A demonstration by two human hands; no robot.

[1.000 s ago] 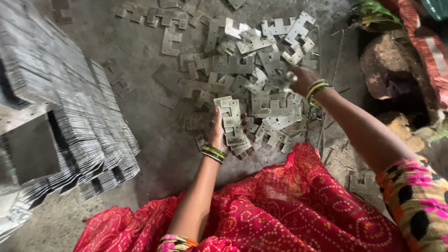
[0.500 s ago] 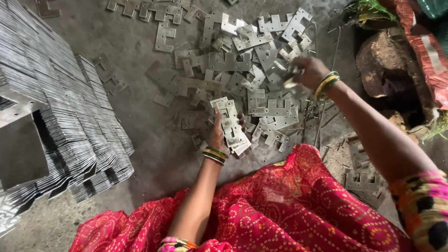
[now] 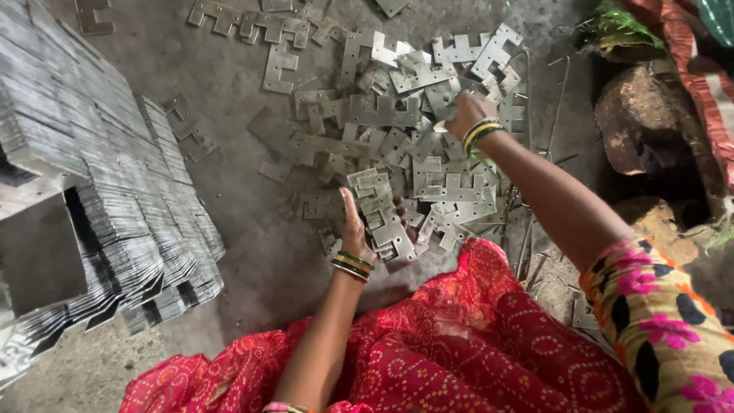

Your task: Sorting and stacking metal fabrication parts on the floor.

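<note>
My left hand [image 3: 358,222] cradles a small stack of flat notched metal plates [image 3: 381,213], fingers curled around its left edge, just above my red patterned skirt [image 3: 451,344]. My right hand [image 3: 465,113] reaches out over the loose pile of metal plates [image 3: 397,115] scattered on the grey floor, its fingers closed on one plate at the pile's right side. Both wrists wear green and gold bangles.
Long leaning rows of stacked metal plates [image 3: 99,183] fill the left side. A rough brown stone [image 3: 642,122] and red cloth [image 3: 703,84] lie at the right. Thin metal rods [image 3: 527,229] lie beside the pile. Bare grey floor [image 3: 252,252] separates rows and pile.
My right hand has moved up and left across the pile and closed on a plate. The left hand keeps its stack in the same place.
</note>
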